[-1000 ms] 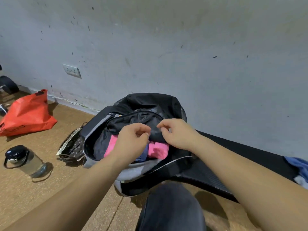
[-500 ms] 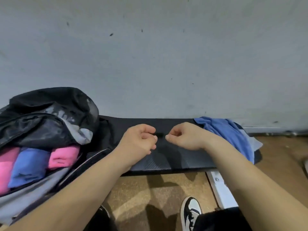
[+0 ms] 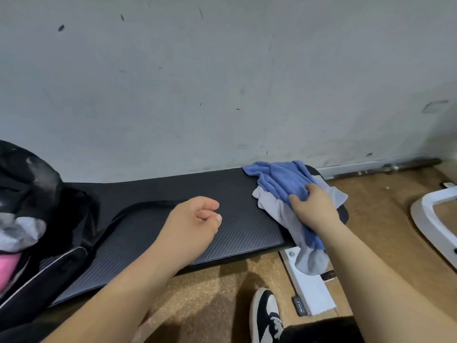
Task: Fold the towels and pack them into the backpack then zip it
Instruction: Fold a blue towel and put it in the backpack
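A crumpled blue towel (image 3: 282,179) lies on top of a grey towel (image 3: 274,206) at the right end of a black bench pad (image 3: 222,194). My right hand (image 3: 312,209) grips the blue towel, fingers curled into the cloth. The grey towel hangs over the pad's front edge. My left hand (image 3: 195,219) hovers over the middle of the pad, fingers loosely curled, holding nothing. The black and grey backpack (image 3: 27,189) sits at the left edge, with a bit of pink towel (image 3: 7,266) showing inside.
A grey wall rises right behind the pad. A white frame piece (image 3: 309,290) lies on the cork floor under the pad's right end. Another white frame (image 3: 435,214) stands at far right. My shoe (image 3: 264,315) is on the floor below.
The view swung right, away from the backpack. My right hand reached right and took hold of the blue towel. My left hand left the backpack and now hovers over the pad.
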Tool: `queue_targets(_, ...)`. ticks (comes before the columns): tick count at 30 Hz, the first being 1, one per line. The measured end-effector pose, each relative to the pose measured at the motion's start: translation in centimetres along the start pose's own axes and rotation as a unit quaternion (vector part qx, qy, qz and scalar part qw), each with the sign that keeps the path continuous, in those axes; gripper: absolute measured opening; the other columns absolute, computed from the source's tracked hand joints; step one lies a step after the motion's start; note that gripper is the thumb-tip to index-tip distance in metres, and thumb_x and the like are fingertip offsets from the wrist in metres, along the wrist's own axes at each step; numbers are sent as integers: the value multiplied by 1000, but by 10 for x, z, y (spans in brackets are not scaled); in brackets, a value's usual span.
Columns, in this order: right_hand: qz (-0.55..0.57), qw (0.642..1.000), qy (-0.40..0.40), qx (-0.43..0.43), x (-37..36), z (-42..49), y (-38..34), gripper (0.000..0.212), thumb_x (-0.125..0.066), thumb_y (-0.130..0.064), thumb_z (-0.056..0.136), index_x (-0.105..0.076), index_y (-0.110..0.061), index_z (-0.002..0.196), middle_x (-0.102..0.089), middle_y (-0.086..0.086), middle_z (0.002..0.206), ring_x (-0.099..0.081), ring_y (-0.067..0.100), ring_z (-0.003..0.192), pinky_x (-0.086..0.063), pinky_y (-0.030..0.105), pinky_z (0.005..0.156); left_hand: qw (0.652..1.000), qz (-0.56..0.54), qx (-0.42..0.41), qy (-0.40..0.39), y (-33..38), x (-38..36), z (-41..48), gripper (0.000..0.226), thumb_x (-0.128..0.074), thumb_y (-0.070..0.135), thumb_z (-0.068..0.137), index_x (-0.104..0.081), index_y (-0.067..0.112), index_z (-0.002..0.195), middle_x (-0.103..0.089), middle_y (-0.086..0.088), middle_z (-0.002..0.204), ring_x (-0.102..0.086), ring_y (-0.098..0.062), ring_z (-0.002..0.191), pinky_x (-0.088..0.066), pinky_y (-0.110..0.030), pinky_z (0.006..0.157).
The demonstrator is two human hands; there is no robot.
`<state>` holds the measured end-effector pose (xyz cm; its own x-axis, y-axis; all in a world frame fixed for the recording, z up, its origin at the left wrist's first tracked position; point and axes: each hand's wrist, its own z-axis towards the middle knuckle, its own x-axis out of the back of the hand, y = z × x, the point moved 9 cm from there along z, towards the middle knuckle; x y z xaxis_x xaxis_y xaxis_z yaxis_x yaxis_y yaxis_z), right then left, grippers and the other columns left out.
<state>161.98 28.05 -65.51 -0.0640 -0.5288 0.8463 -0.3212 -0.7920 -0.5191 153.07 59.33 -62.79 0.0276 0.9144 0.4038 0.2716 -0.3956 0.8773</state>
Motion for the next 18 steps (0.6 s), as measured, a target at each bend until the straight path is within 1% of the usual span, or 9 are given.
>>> queue_targets(1, -7, 1000, 5, -4, -1, 3, 3, 35, -64, -30, 96, -64, -6, 121, -67, 14, 112, -64, 39, 106, -46, 38, 77, 1000, 5, -2, 2, 0, -2, 2, 18, -66, 23, 96, -69, 37, 108, -75, 11, 91, -75, -9, 87, -64, -40, 86)
queue_targets(2, -11, 1000, 14, -2, 0, 5, 5, 35, -64, -31, 97, -66, -10, 124, -69, 13, 115, -66, 36, 105, -46, 36, 76, 1000, 10, -6, 2, 1, -3, 4, 18, -67, 24, 95, -70, 36, 108, -75, 10, 92, -75, -7, 88, -63, -40, 89)
queue_targets(5, 23, 998, 53, 9, 5, 10, 6, 17, -57, -26, 99, -69, -14, 103, -70, 9, 93, -66, 33, 88, -48, 36, 68, 1000, 16, -12, 3, 4, -5, 6, 18, -67, 25, 95, -70, 35, 110, -75, 9, 92, -75, -5, 86, -62, -39, 91)
queue_targets(8, 154, 981, 117, 20, 25, 4, -6, 16, -52, -25, 102, -58, -13, 95, -62, 0, 79, -64, 27, 81, -43, 34, 61, 1000, 16, -12, 8, 5, -4, 7, 19, -67, 25, 95, -70, 34, 111, -75, 9, 91, -75, -3, 85, -62, -39, 91)
queue_targets(10, 267, 952, 138, 56, 39, -8, -32, 14, -54, -26, 103, -59, -14, 98, -62, -6, 80, -63, 12, 80, -44, 29, 66, 1000, 10, -12, 13, 5, -1, 6, 19, -67, 26, 95, -70, 35, 112, -75, 10, 93, -75, -4, 88, -62, -39, 91)
queue_targets(11, 309, 938, 137, 82, 45, -17, -50, 12, -56, -26, 103, -60, -14, 99, -63, -8, 80, -62, 2, 77, -45, 22, 67, 1000, 7, -14, 17, 5, 1, 5, 19, -67, 28, 95, -70, 36, 112, -75, 12, 96, -74, -4, 90, -62, -39, 92)
queue_targets(13, 376, 910, 110, 137, 51, -39, -88, 10, -59, -24, 104, -62, -15, 100, -66, -5, 77, -61, -2, 70, -47, 13, 66, 999, -9, -21, 32, 6, 6, 3, 18, -68, 32, 95, -70, 37, 113, -74, 15, 101, -73, -3, 94, -62, -39, 93)
queue_targets(15, 438, 878, 56, 186, 51, -61, -124, 7, -61, -20, 104, -63, -18, 98, -66, -2, 74, -63, 4, 68, -49, 16, 67, 997, -45, -22, 58, 9, 12, 1, 17, -68, 35, 96, -71, 36, 113, -75, 15, 105, -72, -2, 96, -61, -39, 94)
queue_targets(18, 484, 835, -90, 245, 33, -91, -167, 8, -66, -10, 100, -69, -15, 94, -70, 0, 86, -64, 8, 83, -50, 19, 79, 986, -147, 1, 77, 7, 24, 1, 24, -63, 50, 97, -73, 34, 111, -77, 11, 112, -72, -8, 104, -60, -42, 96)
